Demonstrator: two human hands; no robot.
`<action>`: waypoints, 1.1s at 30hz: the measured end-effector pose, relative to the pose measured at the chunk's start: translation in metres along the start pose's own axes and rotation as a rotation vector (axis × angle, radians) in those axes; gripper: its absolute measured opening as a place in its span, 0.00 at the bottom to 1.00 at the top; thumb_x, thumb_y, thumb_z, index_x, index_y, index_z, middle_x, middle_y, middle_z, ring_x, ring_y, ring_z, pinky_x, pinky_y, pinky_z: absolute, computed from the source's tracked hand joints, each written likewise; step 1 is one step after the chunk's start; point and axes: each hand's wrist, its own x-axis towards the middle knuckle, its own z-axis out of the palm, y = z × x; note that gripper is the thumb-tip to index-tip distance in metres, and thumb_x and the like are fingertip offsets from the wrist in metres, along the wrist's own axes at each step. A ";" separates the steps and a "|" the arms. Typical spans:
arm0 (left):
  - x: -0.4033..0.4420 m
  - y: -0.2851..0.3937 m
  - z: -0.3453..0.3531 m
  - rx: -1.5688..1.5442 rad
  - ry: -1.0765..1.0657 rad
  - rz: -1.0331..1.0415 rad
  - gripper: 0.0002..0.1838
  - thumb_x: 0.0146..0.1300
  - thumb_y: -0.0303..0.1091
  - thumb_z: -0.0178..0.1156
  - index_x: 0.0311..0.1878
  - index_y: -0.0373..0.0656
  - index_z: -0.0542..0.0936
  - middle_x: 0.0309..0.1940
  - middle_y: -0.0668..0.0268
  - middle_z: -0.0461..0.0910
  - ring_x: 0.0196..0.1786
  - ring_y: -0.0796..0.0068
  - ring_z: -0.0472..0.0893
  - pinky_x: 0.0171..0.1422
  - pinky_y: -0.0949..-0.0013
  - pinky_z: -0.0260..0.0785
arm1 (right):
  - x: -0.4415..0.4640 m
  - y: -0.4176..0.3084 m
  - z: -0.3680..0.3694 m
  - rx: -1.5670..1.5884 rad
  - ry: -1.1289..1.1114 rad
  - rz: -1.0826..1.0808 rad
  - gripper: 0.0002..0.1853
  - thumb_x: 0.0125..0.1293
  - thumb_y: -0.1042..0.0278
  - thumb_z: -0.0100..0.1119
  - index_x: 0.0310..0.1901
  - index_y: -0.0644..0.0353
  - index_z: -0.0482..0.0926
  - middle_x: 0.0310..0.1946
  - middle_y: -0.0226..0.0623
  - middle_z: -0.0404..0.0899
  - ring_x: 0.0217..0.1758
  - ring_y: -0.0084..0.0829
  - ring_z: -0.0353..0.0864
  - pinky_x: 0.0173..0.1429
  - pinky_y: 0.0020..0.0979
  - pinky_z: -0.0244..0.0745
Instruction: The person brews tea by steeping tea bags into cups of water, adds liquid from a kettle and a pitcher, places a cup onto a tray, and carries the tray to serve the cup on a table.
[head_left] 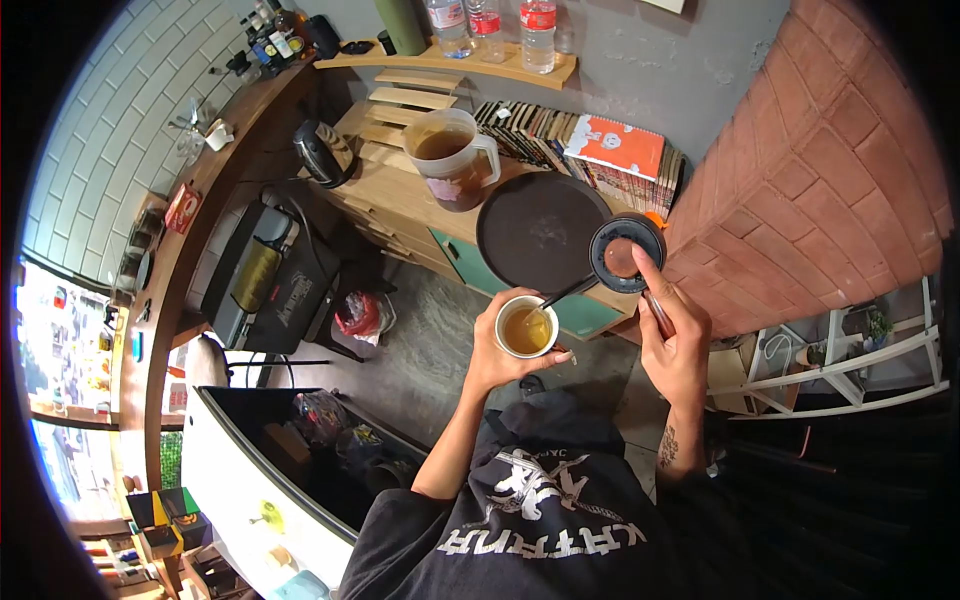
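My left hand [500, 345] is wrapped around a white paper cup [511, 346] with yellowish liquid in it. In my right hand [675, 340] is a black gooseneck kettle [606, 238], gripped by its brown handle [658, 316]. My index finger presses on the kettle's round brown lid knob [620, 257]. The kettle's thin dark spout [570, 290] points at the cup, and its tip is over the rim. A pale streak below the tip looks like liquid running in. Both hands are in front of the cabinet, near a dark round tray [540, 225].
On the wooden cabinet [385, 205] stand a clear plastic pitcher [452, 190] of brown liquid, an electric kettle [324, 153] and a row of books [530, 135] with an orange notebook [615, 148]. A brick pillar [810, 170] rises at right. An open white chest [240, 470] is at lower left.
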 end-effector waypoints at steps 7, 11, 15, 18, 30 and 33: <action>-0.009 -0.004 -0.007 0.019 0.068 -0.021 0.43 0.36 0.38 0.88 0.57 0.36 0.76 0.45 0.62 0.85 0.49 0.72 0.85 0.57 0.67 0.77 | 0.003 0.001 0.014 0.102 -0.103 0.024 0.34 0.62 0.91 0.56 0.70 0.50 0.77 0.23 0.35 0.66 0.22 0.27 0.63 0.29 0.29 0.64; -0.013 -0.003 -0.013 0.064 0.101 0.002 0.43 0.36 0.38 0.88 0.56 0.36 0.76 0.46 0.62 0.84 0.49 0.72 0.84 0.57 0.67 0.77 | 0.010 0.004 0.019 0.141 -0.109 -0.010 0.34 0.63 0.91 0.56 0.70 0.52 0.76 0.23 0.34 0.65 0.23 0.26 0.64 0.29 0.29 0.63; -0.014 0.000 -0.017 0.084 0.130 0.003 0.43 0.36 0.39 0.89 0.56 0.36 0.76 0.46 0.62 0.84 0.50 0.72 0.84 0.58 0.67 0.76 | 0.013 0.007 0.026 0.160 -0.111 -0.018 0.33 0.63 0.91 0.55 0.70 0.55 0.76 0.25 0.34 0.67 0.24 0.23 0.64 0.30 0.27 0.64; -0.014 0.000 -0.020 0.081 0.130 -0.027 0.43 0.36 0.39 0.89 0.57 0.36 0.76 0.46 0.63 0.84 0.50 0.72 0.84 0.58 0.67 0.76 | 0.014 0.008 0.025 0.191 -0.137 0.001 0.33 0.63 0.91 0.53 0.70 0.58 0.75 0.27 0.36 0.71 0.26 0.22 0.66 0.32 0.25 0.67; -0.005 -0.010 -0.024 0.068 0.157 -0.037 0.44 0.35 0.40 0.89 0.57 0.37 0.77 0.48 0.63 0.83 0.51 0.72 0.83 0.58 0.67 0.76 | 0.025 0.015 0.034 0.326 -0.165 0.149 0.32 0.65 0.90 0.53 0.72 0.64 0.69 0.66 0.42 0.79 0.48 0.23 0.83 0.52 0.24 0.78; -0.003 -0.010 -0.025 0.090 0.164 -0.033 0.44 0.35 0.41 0.89 0.57 0.37 0.77 0.47 0.63 0.83 0.50 0.72 0.84 0.58 0.67 0.76 | 0.022 0.027 0.039 0.418 -0.216 0.296 0.34 0.65 0.90 0.53 0.74 0.62 0.67 0.61 0.39 0.81 0.40 0.19 0.80 0.51 0.23 0.78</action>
